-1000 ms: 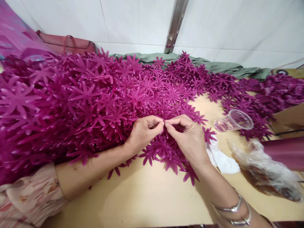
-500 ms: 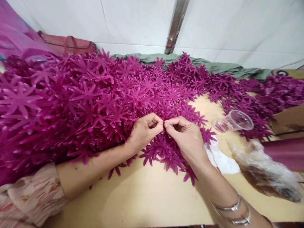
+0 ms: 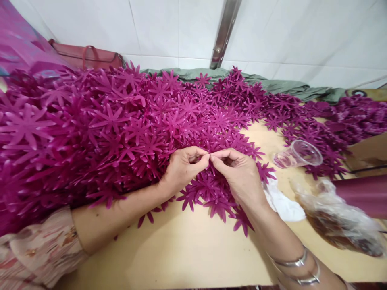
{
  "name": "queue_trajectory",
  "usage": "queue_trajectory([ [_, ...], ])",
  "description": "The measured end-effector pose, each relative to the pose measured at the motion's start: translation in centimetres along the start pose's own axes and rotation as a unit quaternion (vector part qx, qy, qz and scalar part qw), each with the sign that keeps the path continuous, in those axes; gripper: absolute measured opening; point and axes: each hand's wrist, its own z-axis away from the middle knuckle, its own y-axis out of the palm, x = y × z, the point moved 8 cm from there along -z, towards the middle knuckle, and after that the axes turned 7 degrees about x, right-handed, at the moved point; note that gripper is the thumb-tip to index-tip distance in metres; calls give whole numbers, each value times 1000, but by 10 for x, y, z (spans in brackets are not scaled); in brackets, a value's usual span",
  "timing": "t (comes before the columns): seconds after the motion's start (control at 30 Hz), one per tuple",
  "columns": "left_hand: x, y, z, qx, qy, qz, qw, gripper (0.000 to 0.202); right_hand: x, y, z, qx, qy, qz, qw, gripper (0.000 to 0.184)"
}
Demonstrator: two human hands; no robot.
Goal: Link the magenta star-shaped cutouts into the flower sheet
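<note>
A big heap of magenta star-shaped flower cut-outs (image 3: 105,129) covers the left and back of the tan table (image 3: 193,249). My left hand (image 3: 183,167) and my right hand (image 3: 238,175) meet fingertip to fingertip above the heap's near edge. Both are closed in a pinch on a small magenta piece between them, too hidden to name surely. Loose flower pieces (image 3: 211,195) lie right under the hands. Silver bangles (image 3: 298,268) ring my right wrist.
A clear plastic cup (image 3: 298,154) lies on its side to the right. Nearby are a white crumpled cloth (image 3: 282,203), a clear bag with brown contents (image 3: 341,221) and a magenta roll (image 3: 363,193). A red bag (image 3: 87,58) and green cloth (image 3: 272,84) rest by the tiled wall.
Hardly anything differs: both hands stay pinched together at the same spot, with only slight finger shifts.
</note>
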Motion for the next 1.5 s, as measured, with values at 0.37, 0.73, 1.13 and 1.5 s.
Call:
queue_trajectory([
  [0.37,-8,0,3,3,24,-30,999,16,11,2,1,-9,-30,35,999,54],
  [0.73,-21,-1,6,-4,87,-182,979,12,25,-4,11,-69,-74,127,987,41],
  [1.13,-21,0,5,-4,65,-175,982,9,23,3,8,-45,-65,99,992,43],
  [1.5,-8,1,3,2,7,-40,999,14,-2,5,-4,-6,2,-44,999,58],
])
